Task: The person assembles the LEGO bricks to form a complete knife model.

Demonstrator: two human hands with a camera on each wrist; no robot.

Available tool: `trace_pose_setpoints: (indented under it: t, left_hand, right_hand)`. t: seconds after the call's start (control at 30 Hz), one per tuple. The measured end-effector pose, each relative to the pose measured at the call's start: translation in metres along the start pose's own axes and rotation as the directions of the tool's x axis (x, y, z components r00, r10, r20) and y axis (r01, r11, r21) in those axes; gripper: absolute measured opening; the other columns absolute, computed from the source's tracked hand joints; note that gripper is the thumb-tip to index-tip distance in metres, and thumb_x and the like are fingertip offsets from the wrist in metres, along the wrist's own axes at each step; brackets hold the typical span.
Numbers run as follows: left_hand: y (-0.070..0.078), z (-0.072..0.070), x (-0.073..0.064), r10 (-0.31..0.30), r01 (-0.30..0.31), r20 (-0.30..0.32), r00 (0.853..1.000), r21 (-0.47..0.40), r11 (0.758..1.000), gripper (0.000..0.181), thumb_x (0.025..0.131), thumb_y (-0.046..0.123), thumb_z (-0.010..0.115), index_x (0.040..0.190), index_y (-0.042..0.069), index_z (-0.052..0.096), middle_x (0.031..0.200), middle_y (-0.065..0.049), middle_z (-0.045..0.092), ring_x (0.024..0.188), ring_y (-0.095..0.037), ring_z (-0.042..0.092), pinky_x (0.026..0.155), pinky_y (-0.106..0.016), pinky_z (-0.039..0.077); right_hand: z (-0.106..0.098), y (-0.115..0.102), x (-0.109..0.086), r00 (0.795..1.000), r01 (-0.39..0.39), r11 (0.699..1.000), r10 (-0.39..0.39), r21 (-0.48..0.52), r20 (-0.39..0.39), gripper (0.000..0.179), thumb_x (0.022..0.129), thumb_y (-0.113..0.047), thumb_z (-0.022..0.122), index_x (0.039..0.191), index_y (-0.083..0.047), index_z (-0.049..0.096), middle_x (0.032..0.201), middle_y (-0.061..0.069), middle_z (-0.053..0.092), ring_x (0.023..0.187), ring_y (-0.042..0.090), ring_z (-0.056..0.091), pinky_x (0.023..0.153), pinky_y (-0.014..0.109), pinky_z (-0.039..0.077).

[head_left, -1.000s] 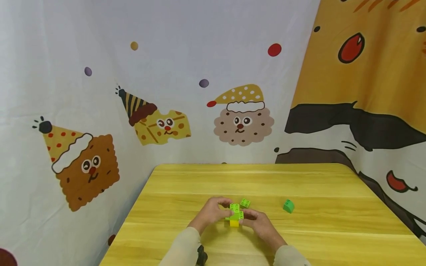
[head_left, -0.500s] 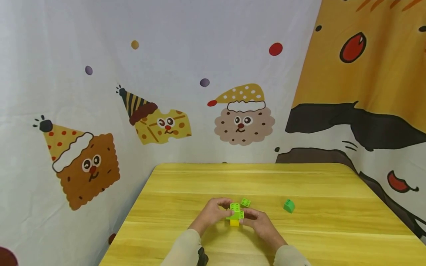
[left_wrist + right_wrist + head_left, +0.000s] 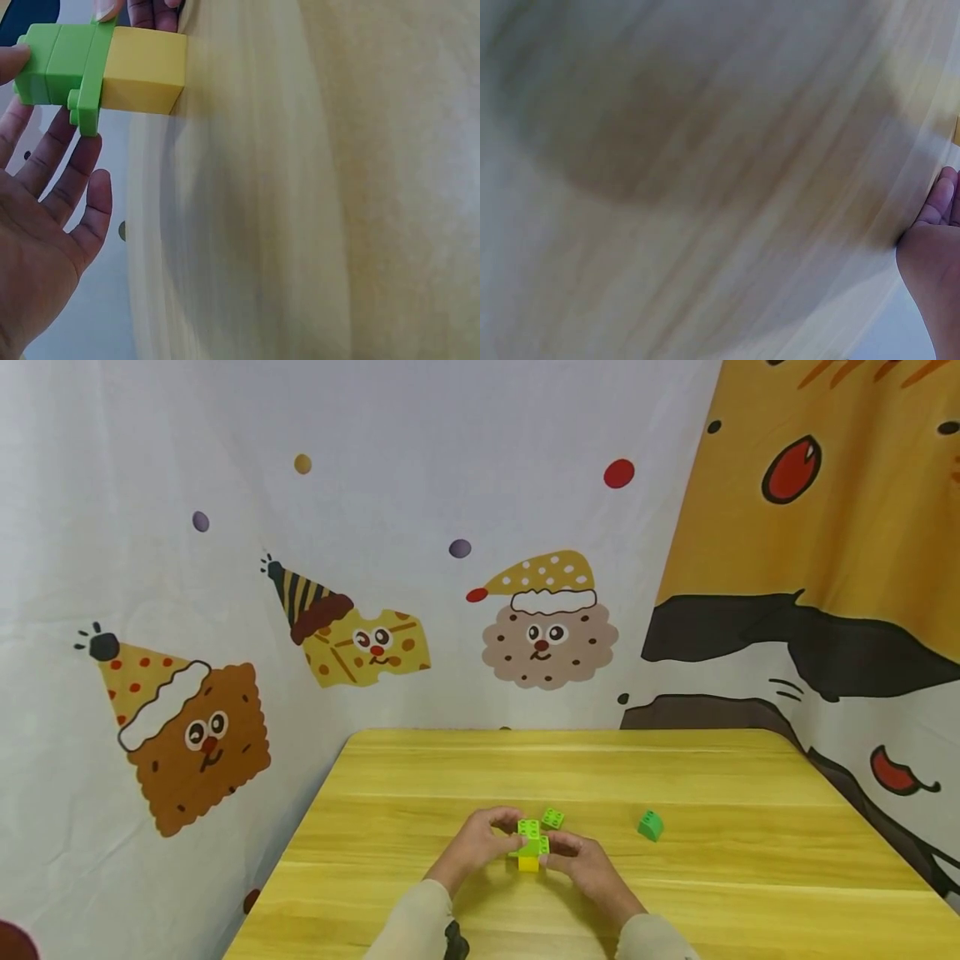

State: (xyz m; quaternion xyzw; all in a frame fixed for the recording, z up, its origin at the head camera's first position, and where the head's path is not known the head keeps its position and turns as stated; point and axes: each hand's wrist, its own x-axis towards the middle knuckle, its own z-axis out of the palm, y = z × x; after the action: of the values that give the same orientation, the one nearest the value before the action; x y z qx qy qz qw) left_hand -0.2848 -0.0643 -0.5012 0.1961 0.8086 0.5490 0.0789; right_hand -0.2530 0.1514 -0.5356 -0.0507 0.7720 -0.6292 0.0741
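Note:
Between my hands a toy brick stack (image 3: pixel 529 843) stands upright on the table. Its base is a yellow block (image 3: pixel 144 69); over that lies a thin, wider green brick (image 3: pixel 89 112) whose ends stick out, topped by smaller light-green bricks (image 3: pixel 69 60). My left hand (image 3: pixel 478 850) grips the green upper part, thumb on the near side and fingers round the far side. From the right, my right hand (image 3: pixel 591 865) pinches the jutting end of the wide green brick, its thumb tip showing at the top of the left wrist view. In the right wrist view, the hand (image 3: pixel 937 247) is partly cut off.
A light-green studded brick (image 3: pixel 552 818) lies just behind the stack. Farther right is a darker green brick (image 3: pixel 651 825) with a curved side. The wooden table (image 3: pixel 420 768) ends at a cloth backdrop (image 3: pixel 450 468) with cartoon prints.

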Motion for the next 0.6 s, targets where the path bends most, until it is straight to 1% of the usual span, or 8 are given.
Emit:
trace_pose_setpoints:
  t: [0.17,0.33,0.47,0.6]
  left_hand:
    - [0.0,-0.004,0.001,-0.009,0.009,0.021,1.0,0.019,1.0,0.026,0.089,0.024,0.076,0.113,0.018,0.07,0.102,0.003,0.064,0.1,-0.02,0.056,0.086,-0.044,0.046]
    - [-0.003,-0.01,0.003,-0.022,0.02,0.039,0.999,0.042,0.999,0.03,0.088,0.03,0.076,0.116,0.02,0.07,0.105,0.005,0.064,0.103,-0.02,0.056,0.088,-0.046,0.046]
    - [-0.005,-0.015,0.001,-0.039,0.037,0.051,0.998,0.043,0.998,0.038,0.088,0.03,0.076,0.123,0.017,0.068,0.109,0.004,0.065,0.107,-0.023,0.056,0.091,-0.051,0.045]
    - [-0.009,-0.018,-0.002,-0.047,0.044,0.062,0.997,0.049,0.998,0.044,0.086,0.025,0.077,0.127,0.012,0.065,0.112,-0.001,0.066,0.109,-0.025,0.056,0.093,-0.055,0.043]
  right_hand:
    - [0.001,0.0,0.001,1.0,0.007,1.0,-0.008,-0.009,-0.006,0.05,0.087,-0.025,0.078,0.128,0.0,0.064,0.12,0.013,0.066,0.111,0.029,0.06,0.093,0.046,0.049]
    - [0.002,-0.002,0.001,1.0,0.016,1.0,-0.016,-0.004,-0.018,0.049,0.087,-0.023,0.078,0.128,0.002,0.064,0.118,0.013,0.067,0.109,0.028,0.061,0.092,0.046,0.05]
    - [0.002,-0.003,0.0,1.0,0.009,1.0,-0.009,-0.018,-0.016,0.051,0.086,-0.023,0.078,0.128,0.001,0.063,0.12,0.015,0.066,0.111,0.03,0.06,0.093,0.047,0.049]
    - [0.001,-0.001,-0.001,1.0,-0.009,0.999,0.008,-0.046,-0.017,0.056,0.085,-0.027,0.079,0.13,0.001,0.061,0.125,0.017,0.064,0.115,0.033,0.058,0.096,0.05,0.047]
